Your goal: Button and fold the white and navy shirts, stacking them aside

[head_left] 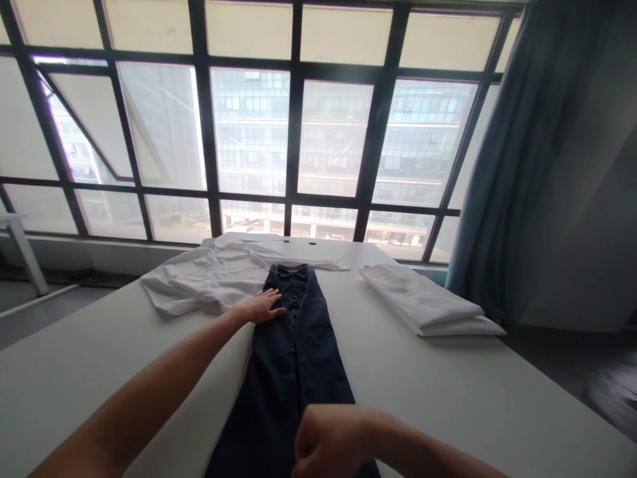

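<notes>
A dark navy button-up shirt (281,372), folded into a long narrow shape, lies face up on the white table (428,392). Its collar points away from me, toward the windows. My left hand (263,307) rests flat on the shirt's upper left part, just below the collar, with its fingers spread. Over the lower part of the shirt, at the bottom of the view, my right hand (334,439) is closed like a fist. Its fingertips are partly hidden, so I cannot see what is in them.
A crumpled white shirt (209,275) spreads over the table's far left. Folded white garments (428,299) lie in a pile on the right. Behind the table stand large dark-framed windows (293,133), with a blue-grey curtain (507,172) at the right.
</notes>
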